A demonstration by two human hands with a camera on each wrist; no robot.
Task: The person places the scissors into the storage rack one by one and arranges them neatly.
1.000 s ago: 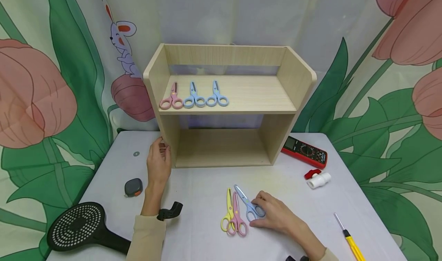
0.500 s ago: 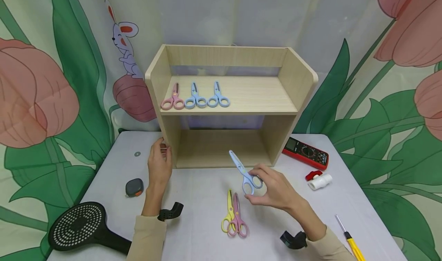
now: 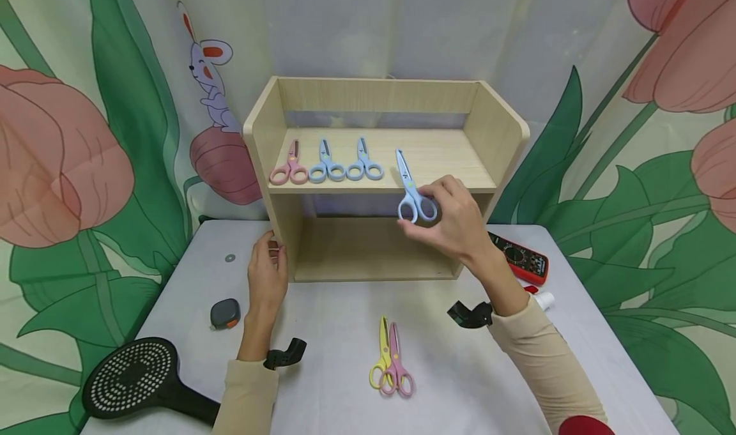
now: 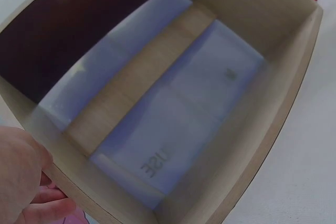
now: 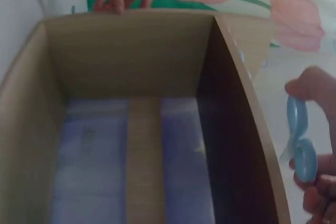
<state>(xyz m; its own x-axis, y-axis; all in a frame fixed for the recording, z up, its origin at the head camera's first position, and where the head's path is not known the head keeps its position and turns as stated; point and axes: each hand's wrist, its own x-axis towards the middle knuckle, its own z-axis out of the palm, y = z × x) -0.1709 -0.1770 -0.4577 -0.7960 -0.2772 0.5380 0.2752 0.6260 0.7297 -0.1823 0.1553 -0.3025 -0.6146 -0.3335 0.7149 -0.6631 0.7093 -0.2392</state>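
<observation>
The left hand [image 3: 266, 275] gripped the left wall of the pale wooden two-tier shelf [image 3: 284, 230]. Farther off, the right hand [image 3: 454, 221] pinched the light-blue plastic scissors [image 3: 411, 192] by their handles, raised before the upper tier's front edge.

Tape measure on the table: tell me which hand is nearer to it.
Left. The left hand grips the shelf's side panel just right of the tape measure; the right hand is raised far right.
</observation>
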